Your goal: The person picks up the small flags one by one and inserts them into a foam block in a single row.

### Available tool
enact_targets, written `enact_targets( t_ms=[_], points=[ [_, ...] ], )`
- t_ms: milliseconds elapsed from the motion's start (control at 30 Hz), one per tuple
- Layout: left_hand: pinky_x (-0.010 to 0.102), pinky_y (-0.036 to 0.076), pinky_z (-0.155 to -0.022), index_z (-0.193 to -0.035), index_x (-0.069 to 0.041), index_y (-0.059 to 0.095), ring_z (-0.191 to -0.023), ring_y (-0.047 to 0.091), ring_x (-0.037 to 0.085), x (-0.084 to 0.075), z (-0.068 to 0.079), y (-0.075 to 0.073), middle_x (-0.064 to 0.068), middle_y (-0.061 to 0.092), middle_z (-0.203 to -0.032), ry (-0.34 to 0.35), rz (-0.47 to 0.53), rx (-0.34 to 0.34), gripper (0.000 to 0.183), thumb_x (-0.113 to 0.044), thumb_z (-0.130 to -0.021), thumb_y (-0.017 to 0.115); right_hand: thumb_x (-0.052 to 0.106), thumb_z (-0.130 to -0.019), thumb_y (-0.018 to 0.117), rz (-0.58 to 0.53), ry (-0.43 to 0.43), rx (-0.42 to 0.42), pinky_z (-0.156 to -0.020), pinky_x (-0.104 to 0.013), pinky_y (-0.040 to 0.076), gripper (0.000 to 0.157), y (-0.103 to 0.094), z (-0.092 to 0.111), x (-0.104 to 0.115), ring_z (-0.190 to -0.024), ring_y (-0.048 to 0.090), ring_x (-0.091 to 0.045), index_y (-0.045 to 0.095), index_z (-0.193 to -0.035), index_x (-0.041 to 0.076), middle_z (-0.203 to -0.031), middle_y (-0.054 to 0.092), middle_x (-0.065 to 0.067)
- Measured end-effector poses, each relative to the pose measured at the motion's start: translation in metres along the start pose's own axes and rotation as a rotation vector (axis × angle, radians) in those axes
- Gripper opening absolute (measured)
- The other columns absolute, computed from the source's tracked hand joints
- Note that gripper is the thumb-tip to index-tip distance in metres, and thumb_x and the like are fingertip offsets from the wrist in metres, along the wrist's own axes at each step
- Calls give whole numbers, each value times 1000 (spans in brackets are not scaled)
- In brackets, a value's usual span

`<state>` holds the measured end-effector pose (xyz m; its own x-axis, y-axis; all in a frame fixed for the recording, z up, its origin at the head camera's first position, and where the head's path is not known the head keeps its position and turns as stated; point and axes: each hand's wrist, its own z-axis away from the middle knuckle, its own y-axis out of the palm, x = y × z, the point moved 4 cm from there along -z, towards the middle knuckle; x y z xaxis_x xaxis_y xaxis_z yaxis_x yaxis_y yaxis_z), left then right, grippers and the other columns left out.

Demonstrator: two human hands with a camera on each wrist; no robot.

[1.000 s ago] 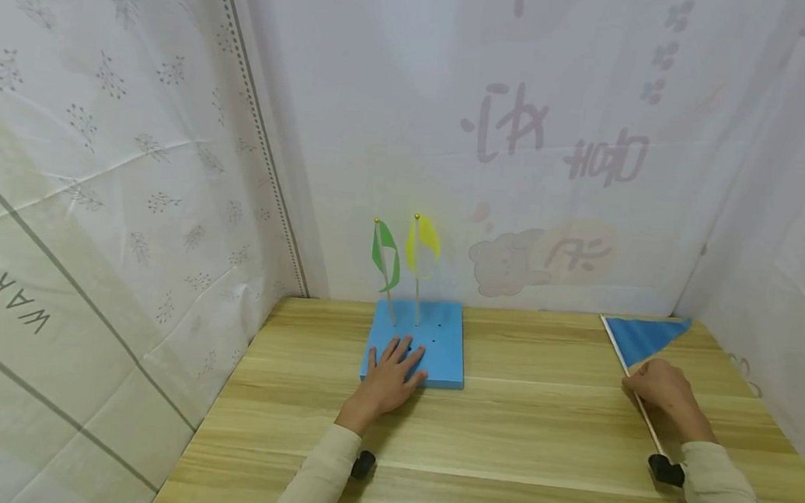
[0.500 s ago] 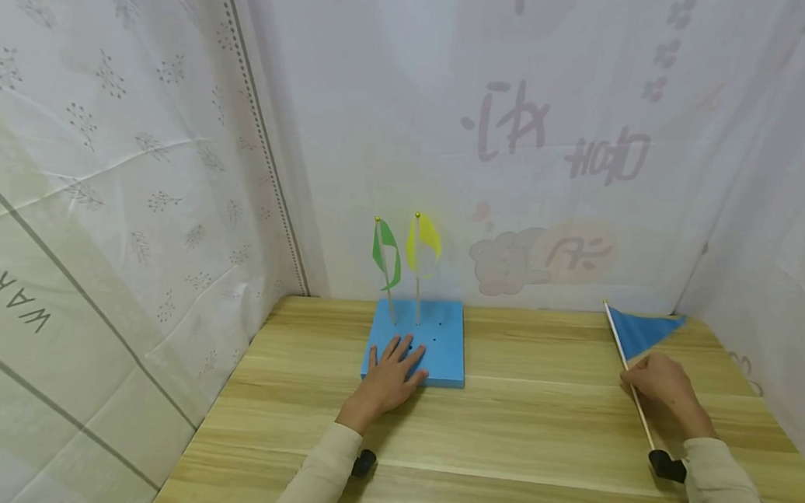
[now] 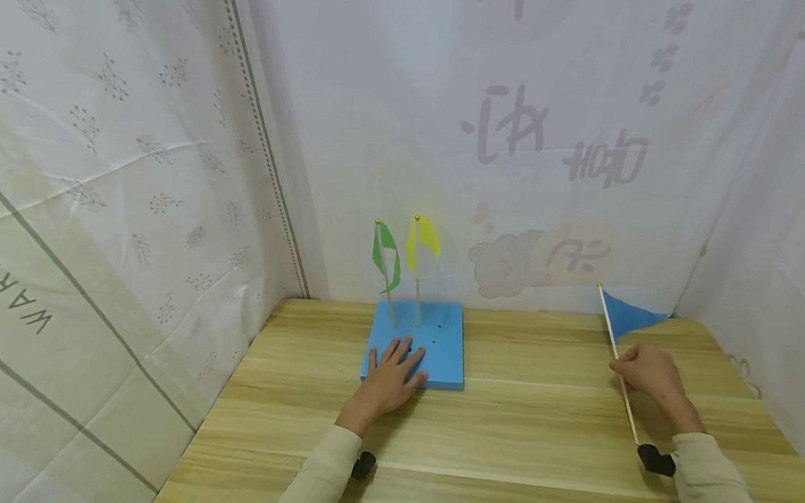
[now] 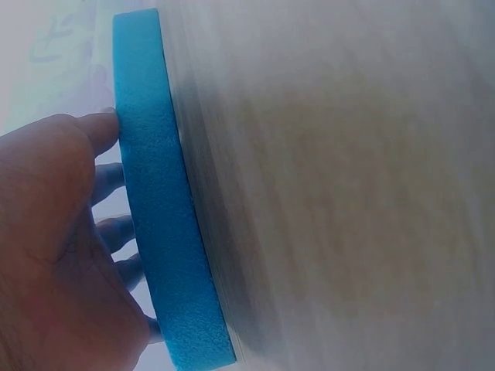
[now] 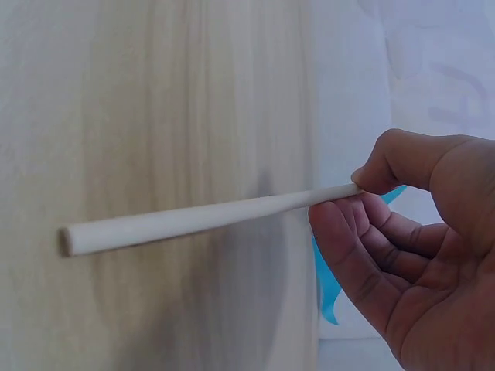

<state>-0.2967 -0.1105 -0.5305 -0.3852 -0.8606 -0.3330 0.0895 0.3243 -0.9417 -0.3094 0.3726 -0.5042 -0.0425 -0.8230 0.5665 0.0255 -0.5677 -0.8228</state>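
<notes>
My left hand (image 3: 389, 379) lies with spread fingers on the front left of a flat blue foam block (image 3: 445, 364). In the left wrist view the fingertips rest at the top of the foam block (image 4: 166, 201). A green flag (image 3: 386, 254) and a yellow flag (image 3: 422, 245) stand in it on thin sticks, the green one leaning. Small dark holes show in its top. Over the table's right side my right hand (image 3: 653, 376) pinches the stick of a blue triangular flag (image 3: 628, 315). The right wrist view shows the pale stick (image 5: 186, 220) between thumb and forefinger, its lower end free.
The wooden table (image 3: 523, 431) reaches back to a white printed curtain (image 3: 383, 125). Similar curtains hang at the left and right sides. A black wrist camera (image 3: 363, 465) sits at the left cuff, another wrist camera (image 3: 656, 459) at the right cuff.
My right hand has moved slightly left and away from me, raising the blue flag's top. My left hand keeps its place on the foam block.
</notes>
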Motion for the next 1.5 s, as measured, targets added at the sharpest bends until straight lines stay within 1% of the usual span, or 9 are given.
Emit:
enact_targets(
  t_ms=[233,433,567,700,833,967,1167,1400,1500],
  points=[
    [78,8,-127,-168,-21,39,-166,16,40,3,-2,3,12,24,-178,0,-1,-15,62,-50,-113,46,22,-96,66,-21,-30,-43,-62,-32,44,26,-1,-4,13,-60,59,-14,73,-81,1,-60,65,4],
    [77,8,-127,-167,-22,40,-166,16,39,3,-2,4,11,23,-178,-4,13,-22,62,-50,-113,47,21,-97,66,-44,-42,-64,-62,-32,45,24,-3,-5,25,-62,62,-15,71,-86,1,-63,68,0],
    [77,7,-127,-167,-22,40,-166,16,39,4,-3,5,11,24,-178,-3,20,-26,62,-50,-113,47,20,-98,66,-83,-44,-65,-62,-31,50,24,-4,-6,33,-65,69,-18,69,-95,-3,-71,73,-6],
    [77,8,-127,-167,-21,40,-166,17,39,5,-3,5,12,24,-178,-2,14,-28,62,-51,-113,47,19,-98,65,-120,-43,-69,-61,-31,56,28,-5,-8,41,-67,74,-18,68,-104,-9,-82,76,-15],
    [77,8,-127,-167,-21,40,-166,17,40,3,-2,4,12,24,-178,0,10,-23,62,-50,-113,47,19,-98,64,-148,-53,-84,-60,-32,61,31,-5,-9,50,-68,77,-21,68,-105,-11,-92,77,-22],
    [79,10,-126,-166,-18,42,-164,20,43,1,-2,0,16,28,-176,11,5,-25,61,-47,-113,50,19,-98,63,-157,-74,-89,-62,-35,63,30,-5,-12,60,-70,79,-26,66,-106,-10,-96,76,-24],
    [79,10,-125,-165,-16,43,-163,22,44,0,-1,-1,18,29,-175,17,0,-23,61,-45,-113,51,19,-99,61,-143,-99,-95,-62,-32,60,28,-5,-19,83,-72,80,-26,63,-109,-6,-100,74,-22],
    [78,7,-127,-168,-20,39,-166,16,41,2,-3,2,14,23,-178,2,4,-3,62,-49,-113,47,17,-100,60,-176,-153,-147,-62,-32,61,22,0,-26,116,-78,80,-35,64,-107,-3,-99,74,-21],
    [78,9,-126,-167,-19,40,-165,18,43,2,-2,0,16,25,-177,6,5,-8,62,-49,-113,48,17,-101,60,-198,-170,-144,-64,-33,63,22,3,-30,130,-82,80,-37,64,-108,-3,-100,73,-21]
  ],
)
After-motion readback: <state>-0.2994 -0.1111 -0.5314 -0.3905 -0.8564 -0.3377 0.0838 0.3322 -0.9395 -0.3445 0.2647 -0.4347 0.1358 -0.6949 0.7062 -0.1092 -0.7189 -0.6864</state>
